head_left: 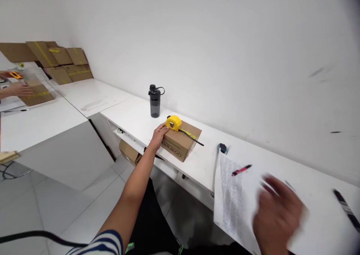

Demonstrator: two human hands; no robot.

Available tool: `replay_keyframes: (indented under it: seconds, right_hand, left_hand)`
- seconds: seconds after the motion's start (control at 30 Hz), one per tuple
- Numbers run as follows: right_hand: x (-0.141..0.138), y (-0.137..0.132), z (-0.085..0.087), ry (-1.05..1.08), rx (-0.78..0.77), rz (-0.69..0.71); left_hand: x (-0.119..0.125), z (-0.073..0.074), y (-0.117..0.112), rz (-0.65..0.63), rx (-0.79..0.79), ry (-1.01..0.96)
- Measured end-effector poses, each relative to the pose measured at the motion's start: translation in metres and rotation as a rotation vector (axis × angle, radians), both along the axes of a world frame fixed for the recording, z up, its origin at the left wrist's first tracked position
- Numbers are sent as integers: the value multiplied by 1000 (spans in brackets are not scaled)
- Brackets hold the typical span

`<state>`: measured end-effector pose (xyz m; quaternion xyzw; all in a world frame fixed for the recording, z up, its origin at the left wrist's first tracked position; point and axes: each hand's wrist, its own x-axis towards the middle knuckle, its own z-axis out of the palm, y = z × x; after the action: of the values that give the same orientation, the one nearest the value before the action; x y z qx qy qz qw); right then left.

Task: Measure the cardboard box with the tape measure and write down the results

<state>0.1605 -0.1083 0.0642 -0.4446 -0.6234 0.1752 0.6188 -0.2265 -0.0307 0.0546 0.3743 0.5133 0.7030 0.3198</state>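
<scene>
My left hand [159,135] grips the left end of a small cardboard box [176,140] with printed marks on its front and yellow tape on top. A yellow tape measure [173,123] lies on the box beside my fingers, its black strap trailing past the right edge. Smeared by motion, my right hand [278,212] hovers over the printed paper sheet [230,195], fingers curved and apart, with nothing visible in them. On that sheet rests a red and black pen [242,170]. A dark blue roundish object [222,147] sits at the sheet's top corner.
A dark water bottle [155,103] stands near the wall behind the box. A black marker [346,210] lies far right. At the left table, another person's hands [19,89] touch a box, with stacked cardboard boxes [67,63] behind. Another carton [129,152] sits below the tabletop.
</scene>
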Motion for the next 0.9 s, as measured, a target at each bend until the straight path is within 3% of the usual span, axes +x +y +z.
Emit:
replay_keyframes:
  seconds: [0.1,0.17,0.23,0.33,0.47,0.6,0.77,0.9]
  right_hand:
    - [-123,61,50,-253,-27,411]
    - [-186,95,69,-393,-13,497]
    - [-227,119,77,-596,-20,530]
    - [-254,139,76,-835,-31,539]
    - [-245,154,78,-917,36,594]
    - [-200,161,87,-995,34,660]
    - [-128,150,81,-986,-18,580]
    - [-108,139,72,-1015,-30,508]
  left_hand:
    - [1,-2,-3,-18,23,-8]
    - [2,-3,-4,-37,25,-1]
    - [2,-3,-4,-43,24,10]
    - [1,-3,-2,-35,21,41]
    - [-1,-4,2,-16,25,94]
    - [-3,-4,7,40,1,115]
    - [-4,-5,11,39,-7,108]
    - [-2,-5,13,66,13,94]
